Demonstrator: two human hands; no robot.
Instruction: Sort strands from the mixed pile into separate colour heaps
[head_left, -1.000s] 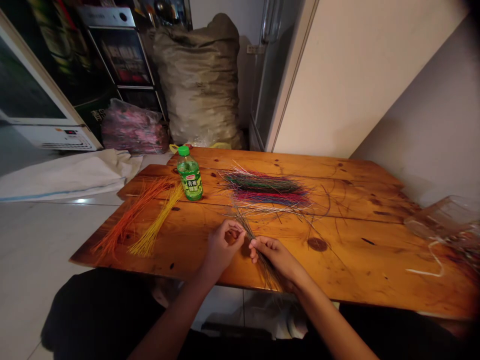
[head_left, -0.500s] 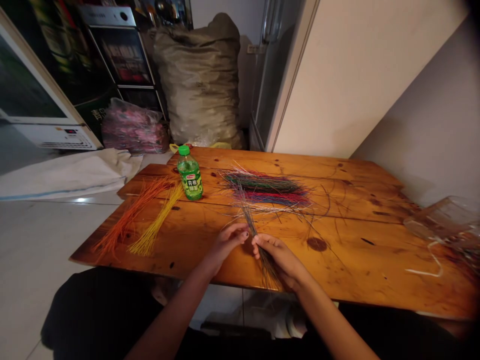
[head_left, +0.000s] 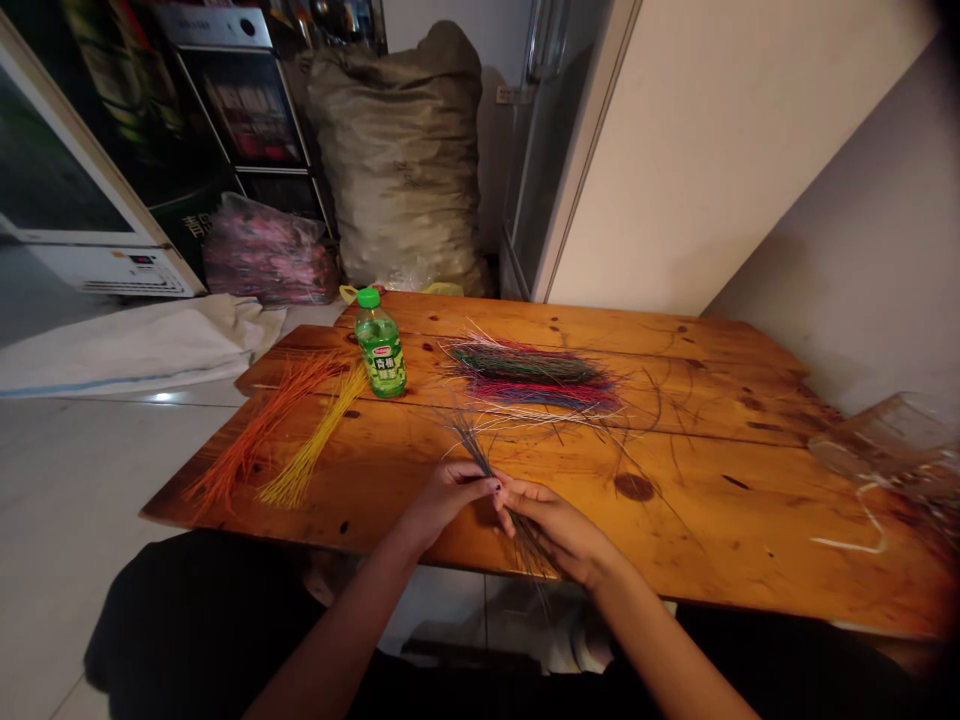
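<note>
The left hand (head_left: 450, 500) and right hand (head_left: 559, 520) meet, each pinching, forearms (head_left: 649, 625) angled inward.

Perhaps an eatery: display fridge (head_left: 97, 268), 1 plank table (head_left: 750, 545).

My hands (head_left: 551, 520) cover the middle of the dark bundle (head_left: 475, 448), whose strands are too fine for me to count. On my right, the clear box (head_left: 874, 435) is blurred and runs out of view, and on my left the white cloth (head_left: 135, 345) is cut off too. I can't read the small print on the bottle (head_left: 383, 352), and the desk (head_left: 750, 490) hides the foot of the sack (head_left: 405, 150).
</note>
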